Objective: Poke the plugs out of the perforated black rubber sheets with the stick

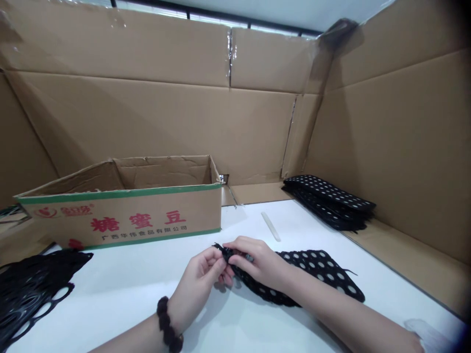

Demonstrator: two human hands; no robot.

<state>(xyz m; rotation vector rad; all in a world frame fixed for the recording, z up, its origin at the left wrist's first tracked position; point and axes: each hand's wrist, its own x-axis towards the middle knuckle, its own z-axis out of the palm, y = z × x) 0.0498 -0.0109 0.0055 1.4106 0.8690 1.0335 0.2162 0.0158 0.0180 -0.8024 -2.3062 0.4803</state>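
Note:
A black sheet with rows of round holes (333,272) lies on the white table, its left end bunched up between my hands. My left hand (206,269) pinches the tip of that bunched end. My right hand (253,257) is closed on the same end just to the right, with a small dark tool-like item showing between its fingers. The fingertips of both hands nearly meet, and what lies between them is partly hidden. A dark scrunchie (168,326) is round my left wrist.
An open cardboard box (128,215) stands at the back left. Black holed material (29,289) lies at the left. A stack of black holed sheets (329,201) is at the back right. A pale strip (271,226) lies mid-table. Cardboard walls (165,122) surround the table.

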